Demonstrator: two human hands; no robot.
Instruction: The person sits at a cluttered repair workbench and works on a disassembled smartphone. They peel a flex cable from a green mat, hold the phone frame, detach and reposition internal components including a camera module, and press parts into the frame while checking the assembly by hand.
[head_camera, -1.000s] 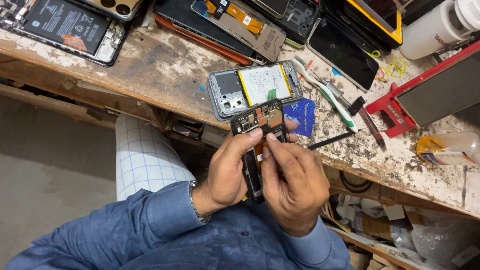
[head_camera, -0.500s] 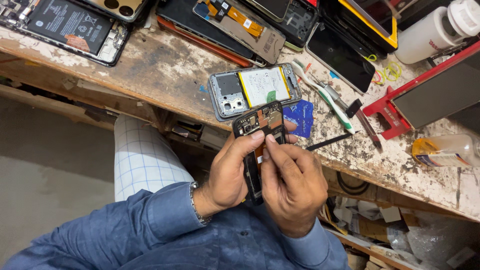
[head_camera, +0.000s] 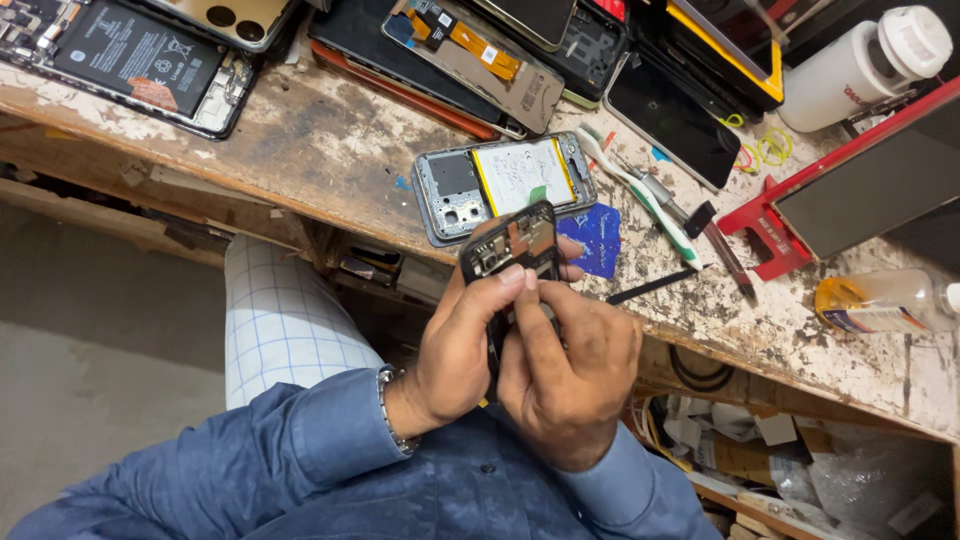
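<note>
Head view, handling: the opened phone looked light and stiff but fragile, a thin frame with bare circuit parts on the exposed side. By judgement it was best taken by its long edges, fingers kept off the inner parts.

Head view, position: the opened phone was held upright in front of the person's chest, just off the near edge of the tabletop, touching nothing on it.

Head view, left hand: fingers closed around the phone's left edge and back, thumb laid across its front. A metal bracelet showed at the wrist.

Head view, right hand: curled against the phone's lower part, forefinger stretched up and pressing on the exposed face. Whether it pinched a small tool could not be told.

Head view, look of the thing: dark frame, back cover off, camera opening near the top left, copper-coloured patches beside it. The lower half was hidden by the hands.

Head view, surroundings: a second open phone with a white battery lay on the tabletop just beyond, a blue card beside it, a toothbrush near, a thin black stick at the edge, and a white bottle well apart at the far right.
</note>
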